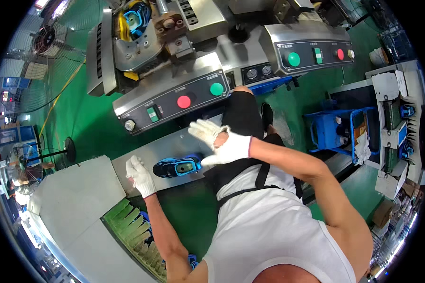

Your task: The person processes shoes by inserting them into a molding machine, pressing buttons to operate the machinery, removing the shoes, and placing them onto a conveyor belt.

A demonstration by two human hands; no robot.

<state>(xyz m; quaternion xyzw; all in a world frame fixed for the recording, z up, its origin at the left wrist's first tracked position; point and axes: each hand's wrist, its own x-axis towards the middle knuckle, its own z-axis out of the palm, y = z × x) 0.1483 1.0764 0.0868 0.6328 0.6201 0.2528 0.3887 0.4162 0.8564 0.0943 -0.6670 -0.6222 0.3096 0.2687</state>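
On a metal shelf below the machine lies a black and blue shoe, between my two hands. My left hand, in a white glove, is just left of its toe, apart from it, with fingers loosely extended and nothing in them. To the right of the shoe, my right hand is held out flat with the fingers stretched. Its white glove has a hole where skin shows. Another black and blue shoe sits in the machine's left station.
Two control panels, left and right, carry red and green buttons. A grey table with green flaps stands at left. A fan is far left. A blue cart and a rack stand right.
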